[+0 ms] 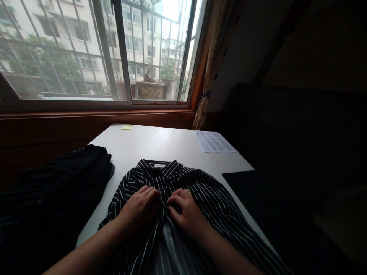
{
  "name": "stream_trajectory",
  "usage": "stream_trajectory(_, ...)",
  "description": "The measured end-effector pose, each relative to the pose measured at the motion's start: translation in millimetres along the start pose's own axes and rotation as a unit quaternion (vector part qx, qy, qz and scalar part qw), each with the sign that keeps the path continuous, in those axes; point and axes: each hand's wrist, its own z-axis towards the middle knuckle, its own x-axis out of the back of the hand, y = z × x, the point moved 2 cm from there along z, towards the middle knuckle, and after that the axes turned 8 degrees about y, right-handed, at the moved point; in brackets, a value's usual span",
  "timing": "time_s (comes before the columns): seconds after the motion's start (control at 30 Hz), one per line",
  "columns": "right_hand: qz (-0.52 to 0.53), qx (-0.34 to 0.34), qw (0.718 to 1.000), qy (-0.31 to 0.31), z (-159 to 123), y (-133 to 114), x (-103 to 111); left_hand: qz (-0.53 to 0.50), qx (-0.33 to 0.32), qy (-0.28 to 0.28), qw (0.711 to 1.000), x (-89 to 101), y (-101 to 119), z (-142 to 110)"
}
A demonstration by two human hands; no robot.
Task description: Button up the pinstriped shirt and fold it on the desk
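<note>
A black shirt with white stripes lies front up on the white table, its collar pointing away from me. My left hand is on the left front edge, fingers bent and closed at the placket. Across from it, my right hand has thumb and fingers curled in a pinch on the right front edge. Both hands sit just below the collar, a small gap between them. Beneath them the two fronts part, showing the shirt's inside. Some of the left fingertips are hidden behind the hand.
A dark pile of clothing lies along the table's left side. Printed sheets and a yellow sticky note lie on the far part of the white table. A dark flat item covers the right edge. Behind stands a barred window.
</note>
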Motion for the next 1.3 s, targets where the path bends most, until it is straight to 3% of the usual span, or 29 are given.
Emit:
stream_trajectory(0.1, -0.022, 0.014, 1.0, -0.014, -1.2, -2.6, -1.4, -0.024, 0.025, 0.019, 0.999, 5.7, -3.2, 0.3)
stream_trajectory(0.37, -0.056, 0.036, 0.996, -0.056, 4.1, -0.7, -1.0, 0.068, -0.001, -0.015, 0.998, 18.0, -8.8, 4.7)
stream_trajectory(0.53, -0.07, 0.057, 0.994, -0.061, 14.9, 10.3, -1.6, 0.067, -0.028, 0.001, 0.997, 11.4, -31.2, 6.1)
stream_trajectory(0.73, -0.018, 0.087, 0.993, -0.078, 46.2, 38.5, -4.7, 0.079, -0.073, -0.004, 0.994, 4.2, -62.5, 28.2)
stream_trajectory(0.93, -0.004, 0.089, 0.991, -0.1, 62.5, 52.2, 6.2, 0.093, -0.105, -0.027, 0.99, 2.1, -72.5, 42.7)
stream_trajectory(1.03, -0.013, 0.091, 0.991, -0.101, 57.7, 43.2, 17.8, 0.11, -0.113, -0.051, 0.986, 2.8, -71.0, 46.3)
stream_trajectory(1.13, -0.066, 0.091, 0.992, -0.061, 46.4, 23.4, 30.7, 0.126, -0.125, -0.076, 0.981, 11.3, -61.7, 54.8)
stream_trajectory(1.2, -0.108, 0.085, 0.99, -0.039, 34.8, 7.8, 36.0, 0.136, -0.131, -0.083, 0.978, 22.2, -47.7, 62.0)
stream_trajectory(1.3, -0.149, 0.062, 0.985, -0.057, 13.3, -10.2, 35.3, 0.147, -0.141, -0.091, 0.975, 39.9, -13.1, 64.5)
